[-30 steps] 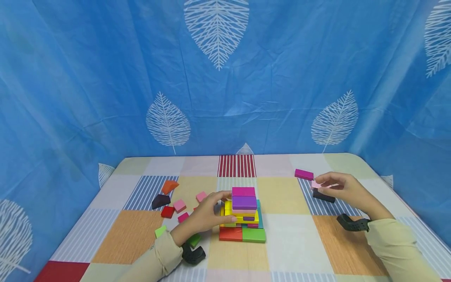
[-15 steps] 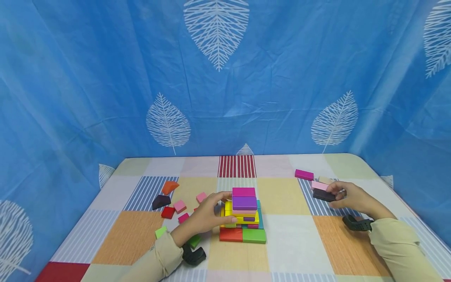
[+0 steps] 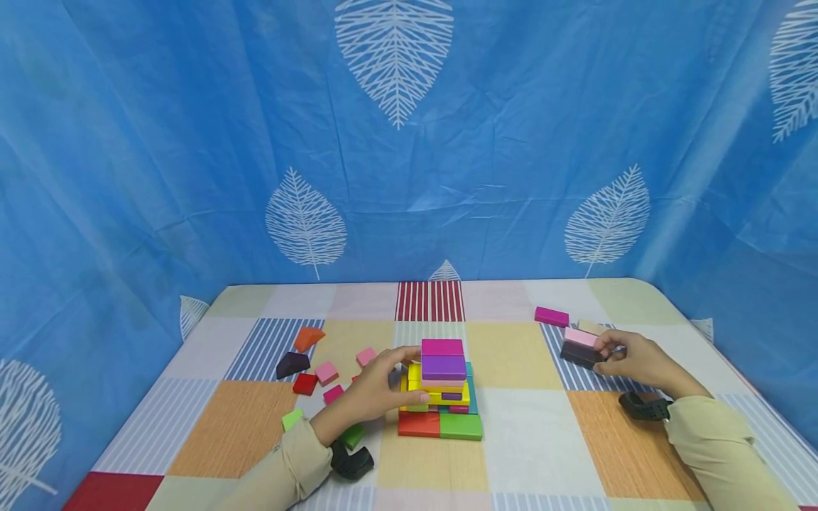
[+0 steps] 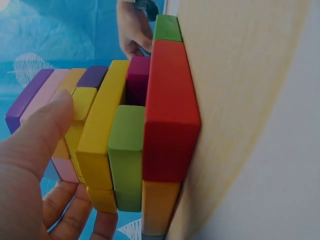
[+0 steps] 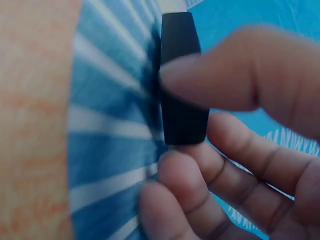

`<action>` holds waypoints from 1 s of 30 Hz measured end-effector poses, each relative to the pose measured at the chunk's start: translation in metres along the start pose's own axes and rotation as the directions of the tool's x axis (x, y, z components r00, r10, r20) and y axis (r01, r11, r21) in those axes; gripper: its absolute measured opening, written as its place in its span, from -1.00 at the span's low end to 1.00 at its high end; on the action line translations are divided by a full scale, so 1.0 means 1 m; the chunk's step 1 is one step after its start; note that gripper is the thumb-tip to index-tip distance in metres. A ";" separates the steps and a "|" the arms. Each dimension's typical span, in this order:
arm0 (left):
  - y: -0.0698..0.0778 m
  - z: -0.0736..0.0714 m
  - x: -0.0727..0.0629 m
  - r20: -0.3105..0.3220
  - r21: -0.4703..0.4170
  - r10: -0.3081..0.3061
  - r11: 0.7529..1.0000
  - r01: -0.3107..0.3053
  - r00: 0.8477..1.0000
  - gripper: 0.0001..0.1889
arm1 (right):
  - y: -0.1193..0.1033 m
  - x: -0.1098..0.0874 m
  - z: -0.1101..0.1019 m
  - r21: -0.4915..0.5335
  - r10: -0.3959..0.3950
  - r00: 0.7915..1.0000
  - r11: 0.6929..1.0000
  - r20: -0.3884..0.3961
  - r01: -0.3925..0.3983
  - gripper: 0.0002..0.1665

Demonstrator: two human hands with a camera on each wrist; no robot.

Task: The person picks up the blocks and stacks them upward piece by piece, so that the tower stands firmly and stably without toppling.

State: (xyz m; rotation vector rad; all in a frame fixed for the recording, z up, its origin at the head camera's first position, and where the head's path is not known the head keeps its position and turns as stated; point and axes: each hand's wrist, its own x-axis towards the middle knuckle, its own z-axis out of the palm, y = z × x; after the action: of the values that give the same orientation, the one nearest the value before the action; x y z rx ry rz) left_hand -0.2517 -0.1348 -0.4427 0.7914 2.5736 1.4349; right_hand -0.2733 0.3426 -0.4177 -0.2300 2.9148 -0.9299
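My left hand holds a layered stack of coloured blocks from its left side. In the left wrist view, the thumb lies on a small yellow block and the other fingers reach round the far side. Magenta and purple blocks top the stack; a red block and a green block lie at its front base. On the right, my right hand pinches the end of a black block, thumb across its face. A pink block sits directly behind the black one.
A magenta block and a pale block lie behind the right hand. Loose pieces spread at left: an orange piece, a black piece, a red one, pink ones and green ones. A blue curtain closes the back.
My right hand has come down and forward from over the pink block to the black block, which has shifted slightly left. The pale block has come into sight. The left hand keeps its place.
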 end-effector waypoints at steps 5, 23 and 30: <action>0.000 0.000 0.000 0.002 -0.005 0.001 1.000 -0.001 1.000 -0.23 | -0.010 -0.002 0.000 0.048 -0.062 0.996 0.997 0.064 0.059 -0.64; -0.001 0.000 0.000 0.007 -0.015 0.002 1.000 -0.002 1.000 -0.22 | -0.093 0.000 0.036 0.314 -0.469 0.869 0.810 -0.159 0.495 -0.67; -0.002 0.000 0.000 0.013 -0.024 -0.001 1.000 0.001 1.000 -0.20 | -0.124 0.007 0.053 0.371 -0.517 0.832 0.747 -0.199 0.552 -0.65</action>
State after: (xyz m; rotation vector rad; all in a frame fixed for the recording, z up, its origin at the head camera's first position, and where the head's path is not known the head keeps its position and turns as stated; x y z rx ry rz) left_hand -0.2522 -0.1358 -0.4443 0.7928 2.5426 1.4527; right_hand -0.2590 0.2114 -0.3886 -1.0619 2.6512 -1.6425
